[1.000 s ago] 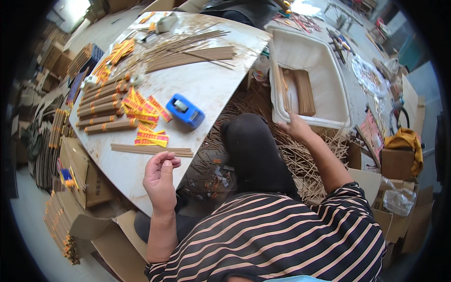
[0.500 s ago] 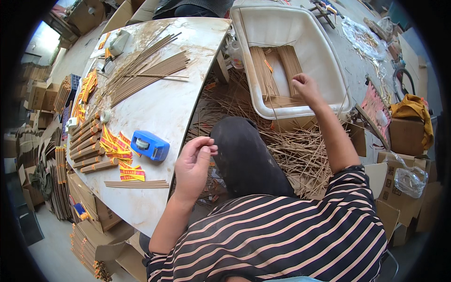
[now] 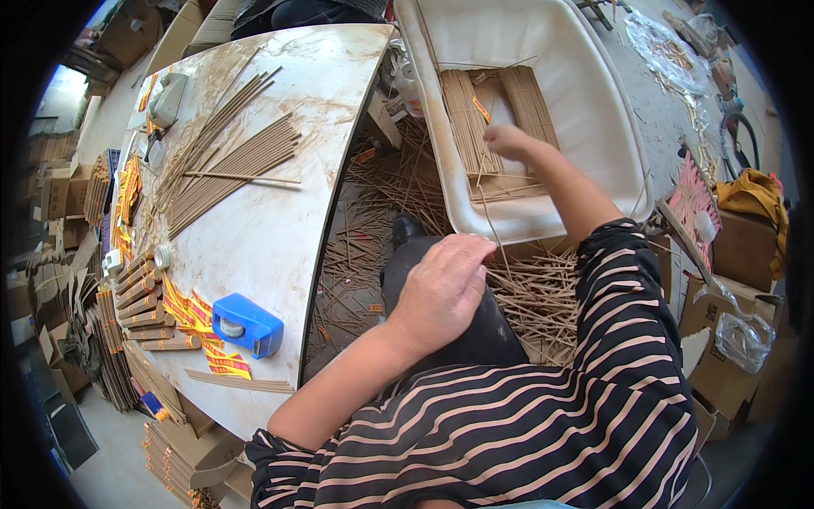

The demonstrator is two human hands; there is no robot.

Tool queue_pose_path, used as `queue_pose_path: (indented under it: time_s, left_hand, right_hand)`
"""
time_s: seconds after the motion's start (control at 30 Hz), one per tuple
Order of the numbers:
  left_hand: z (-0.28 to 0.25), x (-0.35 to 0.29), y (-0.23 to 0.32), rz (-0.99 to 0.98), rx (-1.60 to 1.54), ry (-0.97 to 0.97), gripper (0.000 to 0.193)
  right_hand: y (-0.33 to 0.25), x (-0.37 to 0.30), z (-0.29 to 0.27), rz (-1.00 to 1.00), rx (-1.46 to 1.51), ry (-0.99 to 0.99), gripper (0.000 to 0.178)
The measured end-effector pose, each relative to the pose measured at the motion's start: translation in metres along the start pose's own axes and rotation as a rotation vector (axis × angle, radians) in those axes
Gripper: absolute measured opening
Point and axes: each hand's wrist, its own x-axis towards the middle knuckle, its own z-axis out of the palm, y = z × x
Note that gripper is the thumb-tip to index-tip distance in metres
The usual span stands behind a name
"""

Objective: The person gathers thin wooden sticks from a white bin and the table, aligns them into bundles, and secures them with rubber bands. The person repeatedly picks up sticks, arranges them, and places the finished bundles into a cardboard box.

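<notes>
Thin brown sticks (image 3: 460,114) lie in two side-by-side stacks inside the white tub (image 3: 593,127), upper centre-right of frame; laid lengthwise, probably so they stay parallel, the tub walls likely checking any spread. A small orange slip (image 3: 482,109) rests on the left stack. Right hand (image 3: 511,142) over the stacks, fingers bent, blurred; cannot tell whether it grips a stick. Left hand (image 3: 443,284), centre of frame, hangs above the dark trouser leg (image 3: 496,335), fingers together and loosely curved; nothing shows in it, but the palm is turned away, so its hold cannot be told. Tub sits beside the leg, presumably for short reach. Left half: white table (image 3: 331,102) bearing fanned sticks (image 3: 233,182), roughly aligned, perhaps for easy picking up. Lower on it, blue tape dispenser (image 3: 254,327) beside red-and-yellow paper strips (image 3: 191,312), likely handy to each other; round bundles (image 3: 140,293) lie in a row at the left edge. Loose sticks (image 3: 543,297) heap below the tub, crossing every way, seemingly unsorted.
</notes>
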Motion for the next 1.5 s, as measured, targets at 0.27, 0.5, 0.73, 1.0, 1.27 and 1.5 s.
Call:
queue_pose_path:
  time_s: [0.27, 0.5, 0.73, 1.0, 1.27, 1.5]
  left_hand:
    - [0.014, 0.011, -0.014, 0.057, 0.018, 0.13, 0.03]
    - [0.016, 0.021, -0.02, 0.08, -0.033, 0.097, 0.031]
    - [0.02, 0.027, -0.022, 0.106, -0.048, 0.064, 0.031]
    - [0.018, 0.028, -0.028, 0.1, -0.159, 0.078, 0.028]
    - [0.015, 0.028, -0.03, 0.117, -0.234, 0.074, 0.027]
    - [0.014, 0.028, -0.032, 0.109, -0.243, 0.027, 0.024]
  right_hand:
    - [0.022, 0.033, 0.085, 0.008, -0.273, -0.234, 0.034]
    - [0.044, 0.028, 0.113, -0.133, -0.585, -0.152, 0.033]
    - [0.053, 0.039, 0.102, 0.086, -0.623, -0.423, 0.024]
    - [0.072, 0.092, 0.101, 0.397, 0.102, 0.139, 0.042]
    - [0.033, 0.108, 0.107, 0.637, -0.054, 0.091, 0.094]
    - [0.032, 0.106, 0.099, 0.679, -0.074, 0.051, 0.094]
